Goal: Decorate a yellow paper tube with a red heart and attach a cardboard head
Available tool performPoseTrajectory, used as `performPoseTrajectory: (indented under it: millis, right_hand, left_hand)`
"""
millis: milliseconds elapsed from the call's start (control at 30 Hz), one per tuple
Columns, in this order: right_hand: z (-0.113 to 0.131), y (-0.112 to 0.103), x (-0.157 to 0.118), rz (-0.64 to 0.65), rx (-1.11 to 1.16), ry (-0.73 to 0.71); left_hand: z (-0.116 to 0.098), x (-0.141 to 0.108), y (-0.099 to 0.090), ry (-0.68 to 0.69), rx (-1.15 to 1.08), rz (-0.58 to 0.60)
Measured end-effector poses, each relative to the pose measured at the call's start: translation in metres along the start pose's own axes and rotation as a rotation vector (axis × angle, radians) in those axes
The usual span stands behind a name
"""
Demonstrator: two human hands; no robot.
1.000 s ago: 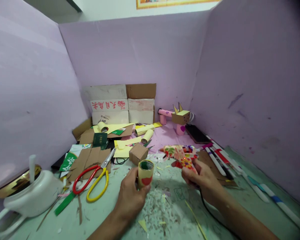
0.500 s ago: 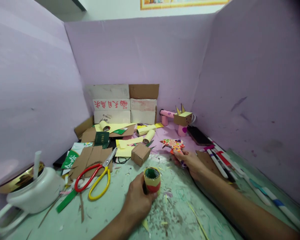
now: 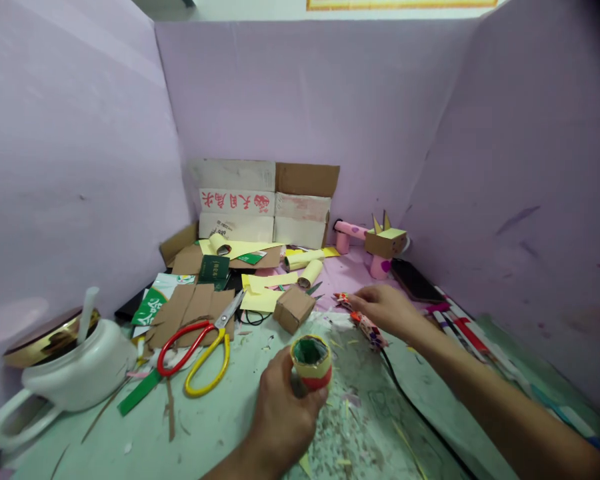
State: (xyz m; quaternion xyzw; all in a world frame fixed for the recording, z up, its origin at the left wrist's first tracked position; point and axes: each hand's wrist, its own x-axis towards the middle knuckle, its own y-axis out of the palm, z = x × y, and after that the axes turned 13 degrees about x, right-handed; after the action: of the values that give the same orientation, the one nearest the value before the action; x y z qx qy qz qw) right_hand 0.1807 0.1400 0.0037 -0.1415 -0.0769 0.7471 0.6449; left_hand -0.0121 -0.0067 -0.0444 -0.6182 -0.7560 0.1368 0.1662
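Observation:
My left hand (image 3: 285,417) is wrapped round a short cardboard tube (image 3: 312,363), held upright with its opening towards me. The tube has a yellow band above a red one and a dark green inside. Farther right, my right hand (image 3: 385,308) is closed over the body of a colourfully patterned glue gun (image 3: 370,331), hiding its middle. The gun's tip points left, and a black cord (image 3: 405,393) runs from its handle towards me. Between and beyond the hands stands a small brown cardboard box (image 3: 294,309).
Scissors (image 3: 207,347) with red and yellow handles lie left, by cardboard pieces and a white pot (image 3: 80,373). Yellow paper rolls (image 3: 310,273) lie farther back. A pink animal figure with a box head (image 3: 386,243), a phone (image 3: 417,280) and several markers (image 3: 465,327) line the right.
My right hand has shifted from the glue gun's handle to its body, and the gun sits lower, its handle now showing. The left hand still holds the tube. The view has turned slightly left.

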Motion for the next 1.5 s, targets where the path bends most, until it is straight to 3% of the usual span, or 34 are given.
performPoseTrajectory:
  millis: [100,200,300,400,500,633,800,1000,1100,1233,1333,1500]
  right_hand:
    - [0.009,0.041,0.017,0.075,0.041,0.011]
    - [0.008,0.075,0.029,0.154,0.112,0.055]
    - [0.003,0.091,0.032,0.168,0.193,0.083]
    - [-0.004,0.093,0.028,0.128,0.279,0.087]
    - [-0.005,0.09,0.016,0.088,0.379,0.068]
    - [-0.001,0.084,-0.009,0.134,0.57,-0.008]
    - [-0.005,0.076,-0.034,0.134,0.801,-0.137]
    - [-0.009,0.068,-0.047,0.106,0.973,-0.188]
    - [-0.006,0.067,-0.052,0.167,1.004,-0.188]
    - [-0.006,0.071,-0.058,0.285,0.996,-0.218]
    - [-0.01,0.076,-0.061,0.261,0.998,-0.226]
    - [-0.01,0.082,-0.062,0.202,1.032,-0.114]
  left_hand:
    - [-0.003,0.001,-0.008,0.079,-0.051,-0.198]
    - [-0.006,0.013,-0.022,0.007,-0.143,-0.305]
    - [-0.005,0.032,-0.033,-0.078,-0.452,-0.205]
    - [-0.001,0.046,-0.037,-0.162,-0.775,-0.052]
    - [0.003,0.05,-0.036,-0.189,-0.866,0.009]
    - [0.004,0.044,-0.034,-0.105,-0.832,0.02]
    - [0.006,0.03,-0.032,0.093,-0.662,0.108]
    - [0.01,0.02,-0.027,0.236,-0.347,0.184]
    - [0.012,0.018,-0.025,0.302,-0.289,0.204]
    - [0.014,0.017,-0.024,0.323,-0.246,0.204]
    - [0.015,0.017,-0.025,0.334,-0.195,0.198]
    - [0.005,0.015,-0.027,0.324,-0.145,0.161]
